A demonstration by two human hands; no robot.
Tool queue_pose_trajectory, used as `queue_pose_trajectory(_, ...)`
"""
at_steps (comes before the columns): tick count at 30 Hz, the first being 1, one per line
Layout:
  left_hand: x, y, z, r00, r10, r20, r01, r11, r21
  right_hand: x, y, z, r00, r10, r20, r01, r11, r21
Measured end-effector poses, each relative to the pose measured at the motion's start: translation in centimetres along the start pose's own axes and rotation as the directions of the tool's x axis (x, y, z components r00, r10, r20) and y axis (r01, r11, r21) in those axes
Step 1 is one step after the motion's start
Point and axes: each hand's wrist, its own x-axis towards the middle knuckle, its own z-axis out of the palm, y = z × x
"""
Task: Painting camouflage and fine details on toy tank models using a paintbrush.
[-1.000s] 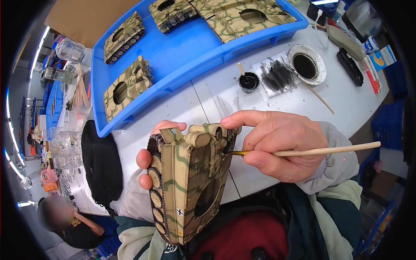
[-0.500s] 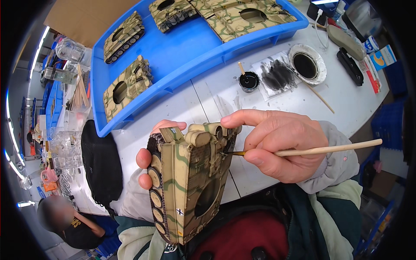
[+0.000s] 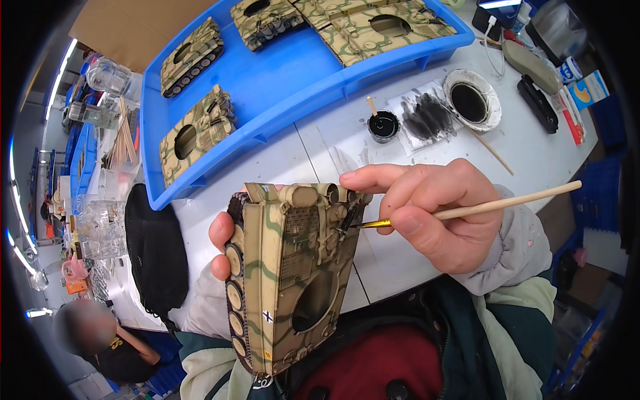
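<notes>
My left hand (image 3: pixel 221 241) is closed around the left side of a camouflaged model tank hull (image 3: pixel 275 267), tilted up above my lap; most of that hand is hidden behind it. The hull is tan with green stripes, with road wheels along one side and a round hole in its deck. In my right hand (image 3: pixel 440 217) is a thin paintbrush (image 3: pixel 510 201) with a pale wooden handle and a brass-coloured ferrule. Its dark tip meets the fittings near the hull's upper right edge. My right index finger reaches out to the hull's top corner.
A blue tray (image 3: pixel 267 123) with several similar hulls stands at the back. Right of it are a small cup of black paint (image 3: pixel 383 125), a black-smeared sheet (image 3: pixel 427 117) and a bowl of dark liquid (image 3: pixel 469 101). A black pouch (image 3: pixel 157 250) lies left; a person (image 3: pixel 100 340) sits beyond.
The hull has turned slightly, showing more of its deck. The brush tip has shifted up and right along the hull's edge, and the handle's end has risen.
</notes>
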Motion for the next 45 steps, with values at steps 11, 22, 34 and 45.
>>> queue_pose_trajectory(11,0.7,0.0,-1.0,0.985,0.023,-0.173,-0.059,0.976,-0.208,0.2,1.0,0.1,0.994,-0.109,0.018,0.11,0.99,-0.083)
queue_pose_trajectory(22,1.0,-0.2,-0.5,0.987,0.005,-0.163,-0.048,0.965,-0.26,0.6,0.3,-1.0,0.966,-0.032,0.255,0.083,0.978,-0.189)
queue_pose_trajectory(34,0.0,-0.2,-2.0,0.981,0.126,-0.148,-0.146,0.98,-0.134,0.3,0.5,-0.1,0.997,-0.052,0.054,0.059,0.991,-0.121)
queue_pose_trajectory(45,0.5,-0.5,-1.2,0.985,0.082,-0.154,-0.115,0.968,-0.225,0.2,0.5,-0.1,0.999,-0.039,0.03,0.043,0.988,-0.151)
